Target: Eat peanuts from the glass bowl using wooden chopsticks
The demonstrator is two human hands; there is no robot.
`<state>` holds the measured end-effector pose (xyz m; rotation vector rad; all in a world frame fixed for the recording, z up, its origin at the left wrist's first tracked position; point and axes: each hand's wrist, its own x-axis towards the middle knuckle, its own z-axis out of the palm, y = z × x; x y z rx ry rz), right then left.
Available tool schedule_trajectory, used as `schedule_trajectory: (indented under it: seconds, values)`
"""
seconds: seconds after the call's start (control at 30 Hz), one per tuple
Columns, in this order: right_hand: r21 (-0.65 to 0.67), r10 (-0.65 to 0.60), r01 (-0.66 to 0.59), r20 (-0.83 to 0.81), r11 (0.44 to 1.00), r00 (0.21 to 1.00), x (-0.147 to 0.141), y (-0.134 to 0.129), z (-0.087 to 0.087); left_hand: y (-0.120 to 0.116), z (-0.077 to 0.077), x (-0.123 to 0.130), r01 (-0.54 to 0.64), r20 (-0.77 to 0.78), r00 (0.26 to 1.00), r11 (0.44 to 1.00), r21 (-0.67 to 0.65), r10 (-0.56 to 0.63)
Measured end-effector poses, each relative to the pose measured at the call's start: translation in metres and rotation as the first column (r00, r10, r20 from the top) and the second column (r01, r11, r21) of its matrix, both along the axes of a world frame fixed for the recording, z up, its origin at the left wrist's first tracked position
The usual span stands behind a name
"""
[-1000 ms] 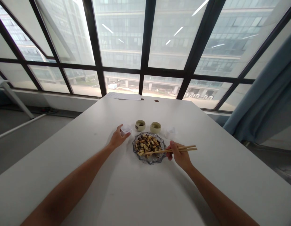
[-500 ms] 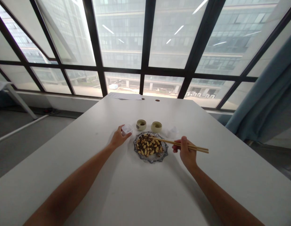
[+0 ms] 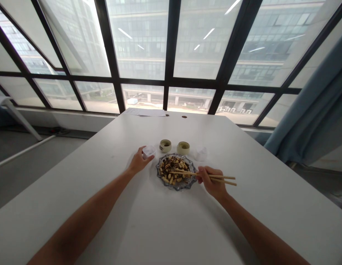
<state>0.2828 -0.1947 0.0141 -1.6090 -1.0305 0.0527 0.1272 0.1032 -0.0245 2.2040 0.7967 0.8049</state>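
My left hand (image 3: 140, 161) is closed around the near-left side of a small white bowl (image 3: 149, 151) standing on the white table. In my right hand (image 3: 212, 180) is a pair of wooden chopsticks (image 3: 222, 179), their tips over the middle of a glass plate (image 3: 176, 187) with a scalloped rim. Peanuts (image 3: 167, 176) and dark seeds (image 3: 169, 164) lie mixed on that plate. Whether the tips pinch a piece is too small to tell. Behind the plate are two greenish ceramic cups (image 3: 183, 148), the left one with dark writing.
A crumpled white item, perhaps tissue or thin plastic (image 3: 201, 153), lies right of the cups. Papers (image 3: 149, 112) rest at the table's far edge, near two round holes. Large windows stand beyond, and a blue curtain (image 3: 311, 99) hangs at the right.
My right hand has moved left and slightly down, bringing the chopsticks lower and further across the plate. My left hand stays on the bowl.
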Motion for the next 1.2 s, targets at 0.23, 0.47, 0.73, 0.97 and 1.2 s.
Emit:
schedule_trajectory:
  seconds: [0.23, 0.47, 0.73, 0.97, 1.2]
  values:
    - [0.047, -0.113, 0.113, -0.006, 0.992, 0.994, 0.004, 0.006, 0.001, 0.001, -0.001, 0.0, 0.004, -0.005, 1.0, 1.0, 0.016, -0.004]
    - [-0.06, 0.008, -0.009, -0.013, 0.998, 1.0, -0.002, 0.008, 0.005, 0.002, -0.002, 0.001, -0.006, -0.016, 1.0, 1.0, 0.027, 0.006]
    - [0.005, -0.013, 0.014, -0.135, 1.0, 0.991, 0.007, 0.0, 0.017, 0.002, -0.003, 0.001, -0.009, -0.006, 1.0, 0.999, 0.039, 0.009]
    - [-0.061, 0.029, -0.033, -0.062, 0.998, 0.998, 0.008, 0.002, 0.011, 0.001, 0.0, 0.001, -0.011, -0.005, 1.0, 1.0, 0.029, 0.012]
    - [0.008, 0.027, -0.026, -0.161, 1.0, 0.987, 0.005, 0.0, 0.017, 0.001, 0.0, 0.0, -0.002, -0.025, 1.0, 1.0, 0.014, 0.002]
